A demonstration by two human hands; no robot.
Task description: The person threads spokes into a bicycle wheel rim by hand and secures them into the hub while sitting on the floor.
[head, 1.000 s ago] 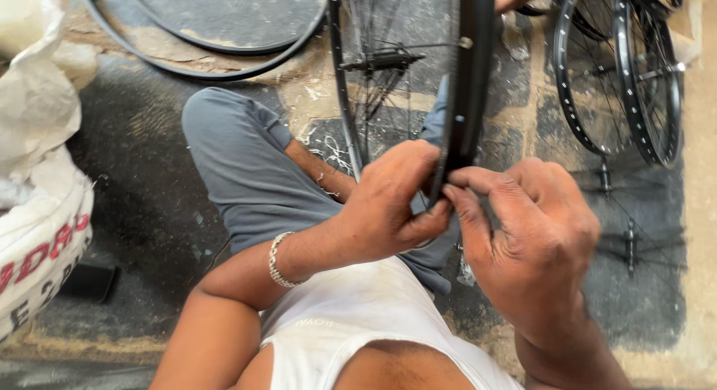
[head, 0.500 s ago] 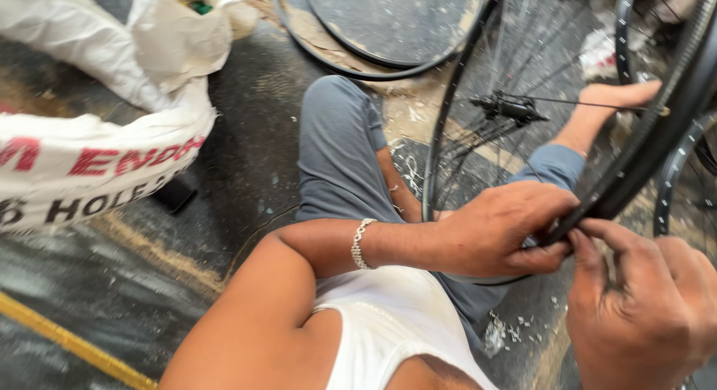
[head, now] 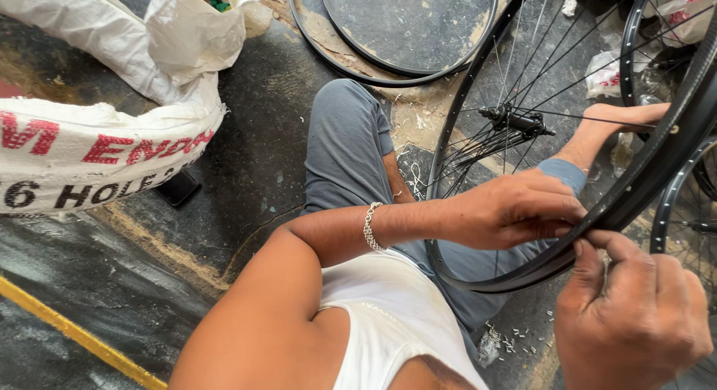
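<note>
Left hand (head: 515, 211): laid over the black rim (head: 635, 188), fingers and thumb closed on its edge so that the wheel is kept from turning
Right hand (head: 635, 315): brought up from below, thumb and forefinger pinched together at the rim just beside the left fingertips; whatever small part is pinched cannot be made out
Rim: held tilted across the lap, between the two hands, its lower arc resting near the thigh, apparently so that the worked spot is kept close under the eyes
Spokes (head: 538, 84): fanned from the hub (head: 515, 121) out to the rim; several hang loose in a bundle below the hub
Legs: the left knee (head: 347, 129) is bent up in grey trousers, the bare foot (head: 620, 117) is stretched out behind the spokes, so the wheel is cradled between them
Bracelet (head: 371, 226): worn on the left wrist
Floor (head: 246, 158): dark, with small metal bits scattered near the right hand
Sack (head: 97, 144): white, printed, lying open to the left, well apart from the hands
Spare rims (head: 373, 69): laid flat on the floor beyond the knee; further wheels are seen at the right edge
</note>
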